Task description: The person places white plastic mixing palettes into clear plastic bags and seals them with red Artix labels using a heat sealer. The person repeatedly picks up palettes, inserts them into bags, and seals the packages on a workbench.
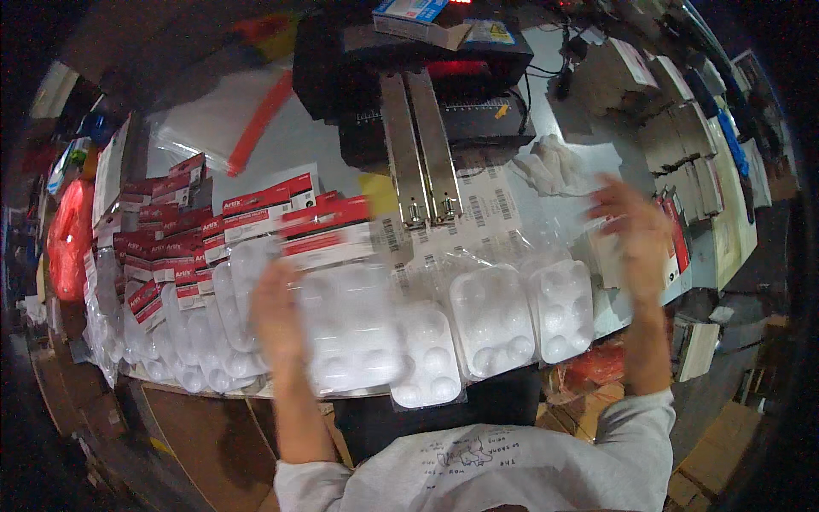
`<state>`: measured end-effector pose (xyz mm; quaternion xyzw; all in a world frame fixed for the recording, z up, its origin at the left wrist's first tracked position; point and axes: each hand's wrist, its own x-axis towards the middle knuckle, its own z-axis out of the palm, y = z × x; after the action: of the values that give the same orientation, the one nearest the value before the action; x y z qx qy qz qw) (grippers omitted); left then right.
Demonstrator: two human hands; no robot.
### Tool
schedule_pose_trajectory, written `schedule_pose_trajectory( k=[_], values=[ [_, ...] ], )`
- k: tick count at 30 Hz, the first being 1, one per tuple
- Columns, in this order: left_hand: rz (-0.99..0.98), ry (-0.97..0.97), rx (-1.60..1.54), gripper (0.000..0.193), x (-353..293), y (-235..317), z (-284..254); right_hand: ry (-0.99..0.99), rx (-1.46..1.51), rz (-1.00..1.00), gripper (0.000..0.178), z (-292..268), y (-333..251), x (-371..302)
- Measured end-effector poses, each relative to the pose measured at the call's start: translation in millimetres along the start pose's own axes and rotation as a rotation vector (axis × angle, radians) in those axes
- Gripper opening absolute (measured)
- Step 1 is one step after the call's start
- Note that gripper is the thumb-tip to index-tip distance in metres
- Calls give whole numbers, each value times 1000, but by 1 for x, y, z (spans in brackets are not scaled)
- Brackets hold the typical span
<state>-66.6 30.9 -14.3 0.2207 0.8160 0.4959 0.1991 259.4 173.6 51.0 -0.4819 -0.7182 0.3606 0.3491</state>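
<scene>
My left hand (277, 307), smeared by motion, is at the left edge of a white plastic paint palette (354, 328) in a clear bag. A red-and-white header card (328, 230) tops that bag. Whether my fingers grip it does not show. Over on the right, my right hand (636, 226) is raised with its blurred fingers stretched apart, near a stack of cards (678, 230); nothing shows in it. Between my hands, several bagged palettes without header cards lie side by side along the front edge, among them a middle palette (493, 320) and a right-hand palette (563, 311).
A black machine (435, 51) with two long metal arms (418, 145) stands at the back, over sheets of barcode labels (482, 209). Several carded palettes (175, 299) crowd the left. A crumpled white glove or cloth (554, 166) lies right of the arms, before card stacks (678, 136).
</scene>
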Motion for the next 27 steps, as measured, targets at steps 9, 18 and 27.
schedule_pose_trajectory(
  k=[9, 18, 27],
  values=[
    [186, 111, 219, 23, 87, -48, -130, 394, -449, -3, 36, -134, 92, -34],
    [676, 120, 495, 28, -47, -15, -28, 86, -544, 317, 75, -119, 75, -25],
    [642, -123, 590, 22, -72, -15, -7, 176, -396, 234, 76, -109, 82, -24]
  ],
)
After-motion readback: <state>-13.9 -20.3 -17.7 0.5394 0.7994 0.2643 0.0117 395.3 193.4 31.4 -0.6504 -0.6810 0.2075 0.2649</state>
